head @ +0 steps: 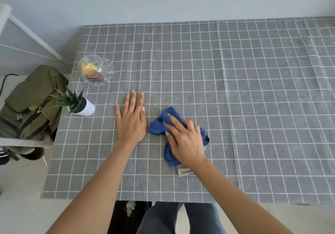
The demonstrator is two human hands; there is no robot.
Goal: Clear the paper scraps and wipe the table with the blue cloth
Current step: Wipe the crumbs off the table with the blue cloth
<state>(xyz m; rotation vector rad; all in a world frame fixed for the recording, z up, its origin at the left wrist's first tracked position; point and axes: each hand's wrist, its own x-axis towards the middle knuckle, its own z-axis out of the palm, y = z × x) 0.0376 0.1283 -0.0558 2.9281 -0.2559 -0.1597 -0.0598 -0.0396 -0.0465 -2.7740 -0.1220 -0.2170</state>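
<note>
The crumpled blue cloth (159,125) lies on the table (253,88), which is covered by a grey cloth with a white grid. My right hand (184,139) presses down on the blue cloth and grips it; a white label sticks out from under the wrist. My left hand (131,119) rests flat on the table just left of the cloth, fingers spread and holding nothing. I see no loose paper scraps on the table top.
A cut-glass bowl (96,70) with yellow and brown bits inside stands at the left. A small spiky plant in a white pot (81,105) sits near the left edge. An olive backpack (30,105) rests on a chair beside the table.
</note>
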